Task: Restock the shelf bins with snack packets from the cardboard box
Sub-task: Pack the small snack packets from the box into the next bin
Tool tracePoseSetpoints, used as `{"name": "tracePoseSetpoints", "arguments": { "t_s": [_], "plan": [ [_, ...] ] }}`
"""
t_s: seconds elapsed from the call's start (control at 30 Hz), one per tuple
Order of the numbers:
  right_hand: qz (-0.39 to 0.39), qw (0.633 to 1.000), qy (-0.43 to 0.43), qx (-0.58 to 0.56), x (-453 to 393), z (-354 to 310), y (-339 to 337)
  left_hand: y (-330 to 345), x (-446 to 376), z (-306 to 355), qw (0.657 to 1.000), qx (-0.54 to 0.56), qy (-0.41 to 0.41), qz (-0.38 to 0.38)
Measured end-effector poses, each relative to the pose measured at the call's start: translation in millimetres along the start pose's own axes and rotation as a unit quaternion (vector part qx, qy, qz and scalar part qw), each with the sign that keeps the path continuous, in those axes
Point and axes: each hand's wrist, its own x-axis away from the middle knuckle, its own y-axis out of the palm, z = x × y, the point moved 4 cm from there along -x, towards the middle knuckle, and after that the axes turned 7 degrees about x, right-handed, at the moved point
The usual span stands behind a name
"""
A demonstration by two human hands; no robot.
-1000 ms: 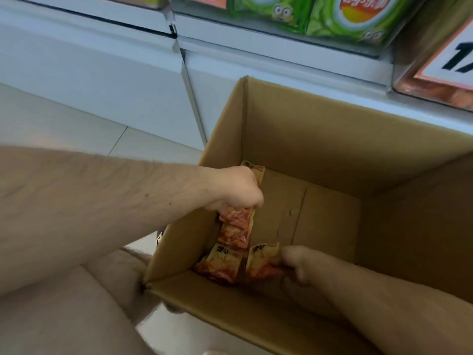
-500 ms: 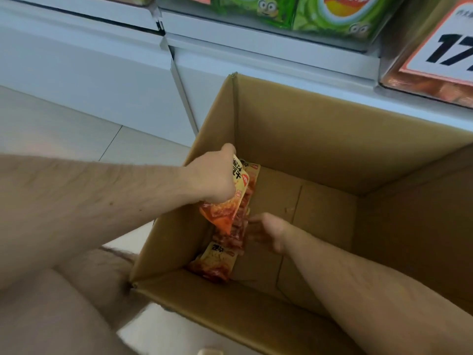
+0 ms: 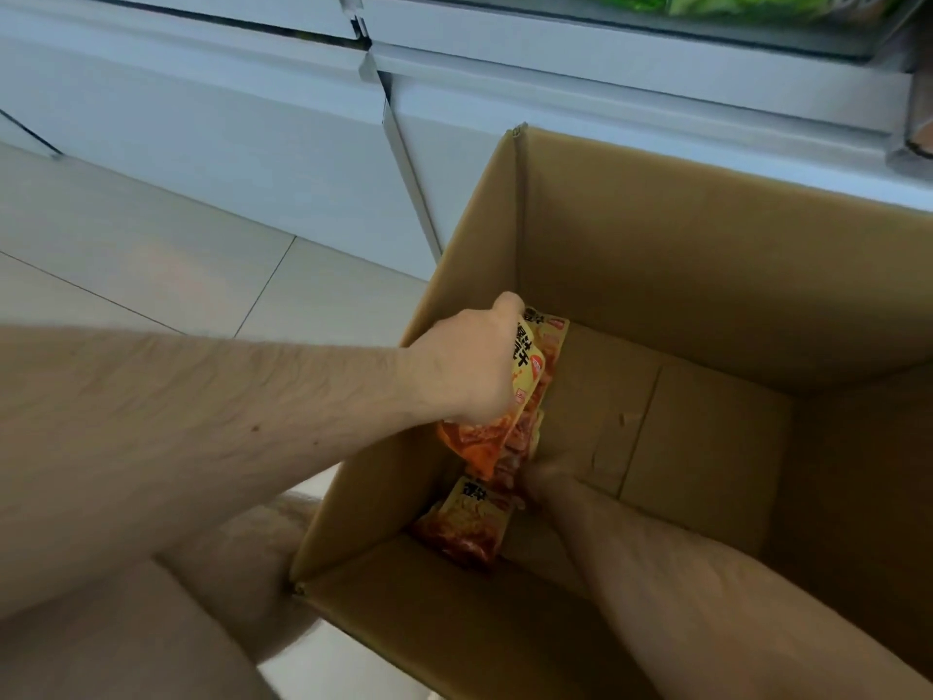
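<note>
Standing nearly emptied on the floor, the large brown cardboard box (image 3: 707,275) suggests restocking is almost done, with only a few orange-and-yellow snack packets (image 3: 469,527) left along its left wall, some gripped in the left hand (image 3: 467,368) while the blurred right hand (image 3: 542,479) reaches beside them, its grip unclear.

Soft, even daylight fills the scene, bright on the white shelf base (image 3: 252,118) and the pale floor tiles (image 3: 151,265), which carry a faint sheen. The cardboard box (image 3: 707,275) is dimmer inside, its near corner shaded. The right hand (image 3: 542,479) is smeared by motion blur. Straight lines bow toward the edges.
</note>
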Motion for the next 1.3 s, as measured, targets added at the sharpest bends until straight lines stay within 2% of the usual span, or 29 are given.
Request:
{"name": "tracePoseSetpoints", "arguments": {
  "t_s": [0.13,0.2,0.3,0.37,0.43,0.5,0.6,0.7,0.83,0.97,1.1,1.17,1.3],
  "plan": [
    [0.056,0.997,0.015,-0.044,28,-9,2,-2,3,-1,1.000,0.024,0.003,0.019],
    [0.042,0.998,0.030,-0.026,33,-13,0,0,5,-1,0.999,0.020,0.016,0.023],
    [0.086,0.993,0.039,0.070,53,-15,-23,2,8,1,0.999,0.003,0.028,0.018],
    [0.083,0.994,0.016,0.073,65,-15,-42,3,7,-1,1.000,0.011,0.026,0.013],
    [0.059,0.997,0.004,0.048,87,-11,-68,4,4,-2,0.999,0.051,0.010,0.009],
    [0.080,0.996,0.009,0.024,117,-3,-98,5,2,-1,0.993,0.119,-0.011,0.011],
    [0.106,0.994,0.002,-0.040,171,1,-139,8,2,4,0.979,0.201,-0.018,0.021],
    [0.089,0.988,-0.021,-0.124,233,-4,-170,10,11,17,0.961,0.277,-0.007,-0.014],
    [0.057,0.977,-0.106,-0.177,299,-17,-191,3,23,45,0.935,0.353,0.023,0.001],
    [0.034,0.973,-0.177,-0.142,346,-24,-187,-4,42,83,0.893,0.440,0.092,-0.001],
    [0.101,0.970,-0.199,-0.099,365,-27,-182,-10,59,106,0.838,0.531,0.117,-0.040],
    [0.128,0.964,-0.213,-0.090,371,-29,-183,-11,65,110,0.831,0.539,0.134,-0.036],
    [0.163,0.953,-0.256,-0.015,383,-37,-186,-14,72,113,0.846,0.500,0.184,0.019]
  ]
}}
